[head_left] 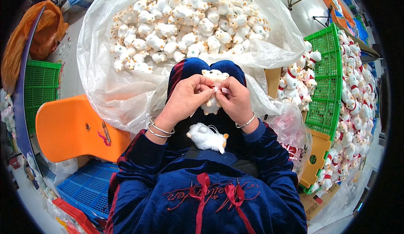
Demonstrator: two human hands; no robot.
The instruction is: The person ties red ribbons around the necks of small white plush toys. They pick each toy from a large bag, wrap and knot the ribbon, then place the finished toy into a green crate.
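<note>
Between my knees a small white plush toy (211,104) with orange-tipped ears is held upright, facing away from my lap. My left hand (191,93) pinches at its neck with thumb and forefinger, where a bit of red shows. From the other side my right hand (234,99) is closed at the same spot, a small white strip sticking out by its fingers. What exactly the fingertips grip is mostly hidden. A second white plush toy (206,137) with a thin white loop of string lies on its side on my lap, below both hands.
A large clear plastic bag (101,78) full of white plush toys (176,27) spreads ahead. At right, plush toys with red collars (355,95) lie beyond a green crate (324,78). On the left are an orange chair (63,126) with small snips (105,133) and a blue crate (86,187).
</note>
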